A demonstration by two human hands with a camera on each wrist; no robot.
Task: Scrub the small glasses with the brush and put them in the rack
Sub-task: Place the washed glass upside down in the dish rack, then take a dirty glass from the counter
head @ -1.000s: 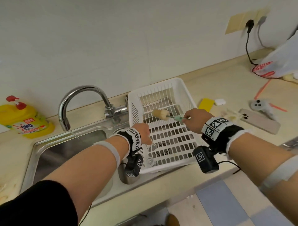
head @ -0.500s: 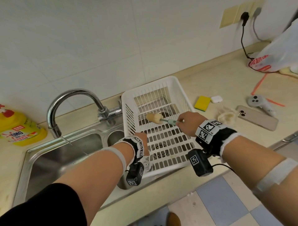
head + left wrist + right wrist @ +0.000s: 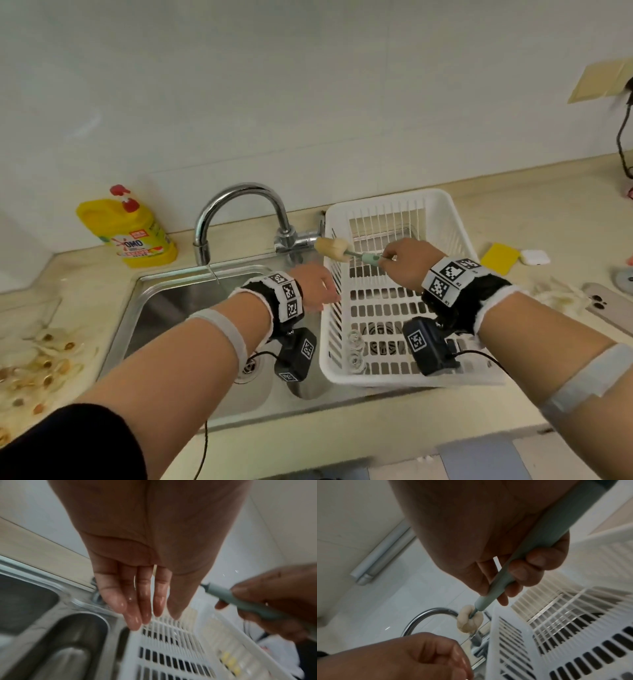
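Left hand (image 3: 313, 286) above sink (image 3: 164, 308), wet fingers (image 3: 132, 609) straight and together, holding nothing. Right hand (image 3: 409, 262) gripping brush (image 3: 346, 251) handle over rack (image 3: 394, 212). Two small glasses (image 3: 356, 349) inside rack, near corner.

Even, soft indoor light, moderately bright, with only faint shadows. The head view bows straight lines toward its edges. Both wrist views are dimmer and smeared by motion blur: the rack (image 3: 180, 649) below the left hand (image 3: 145, 547) is streaked, and wet fingers (image 3: 132, 615) carry small glints.
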